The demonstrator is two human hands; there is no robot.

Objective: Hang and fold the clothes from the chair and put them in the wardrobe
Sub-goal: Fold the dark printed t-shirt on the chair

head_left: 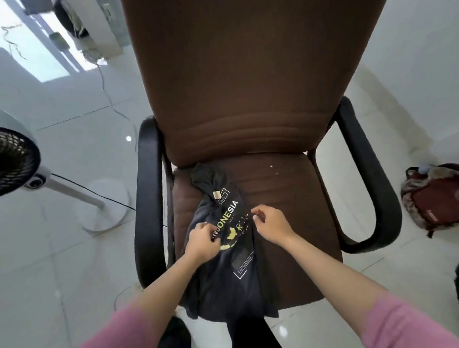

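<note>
A dark T-shirt (227,275) with an "INDONESIA" print and a yellow-green map lies crumpled on the seat of a brown office chair (287,202), its lower part hanging over the seat's front edge. My left hand (201,242) pinches the fabric at the left side of the print. My right hand (269,223) pinches the fabric at the print's right side. Both sleeves are pink. The wardrobe is out of sight.
A standing fan (12,163) with a white base and black cable stands on the tiled floor to the left. A dark red backpack (438,196) lies on the floor at the right. The chair has black armrests (369,173) on both sides.
</note>
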